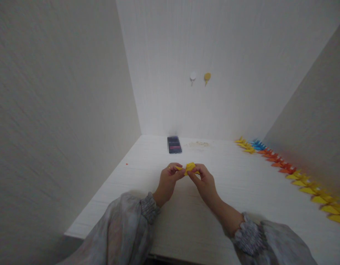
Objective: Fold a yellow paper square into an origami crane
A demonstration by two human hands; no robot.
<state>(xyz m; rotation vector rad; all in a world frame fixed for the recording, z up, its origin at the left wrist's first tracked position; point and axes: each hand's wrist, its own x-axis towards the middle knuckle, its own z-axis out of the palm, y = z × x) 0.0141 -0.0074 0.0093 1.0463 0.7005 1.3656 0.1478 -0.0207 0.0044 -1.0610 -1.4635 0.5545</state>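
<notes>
A small piece of folded yellow paper [190,166] is held between my two hands above the white table. My left hand [169,179] pinches its left part between thumb and fingers. On the other side, my right hand [204,181] grips the right part, its thumb pressed on the near face. Fingers cover some of the folds, so the paper's full shape is hidden.
Folded paper cranes in yellow [310,190], orange-red [277,160] and blue [257,144] line the right edge of the table [194,224]. A dark, blurred phone-like object [174,145] lies near the back wall. Two hooks, white [192,76] and gold [207,77], are on that wall.
</notes>
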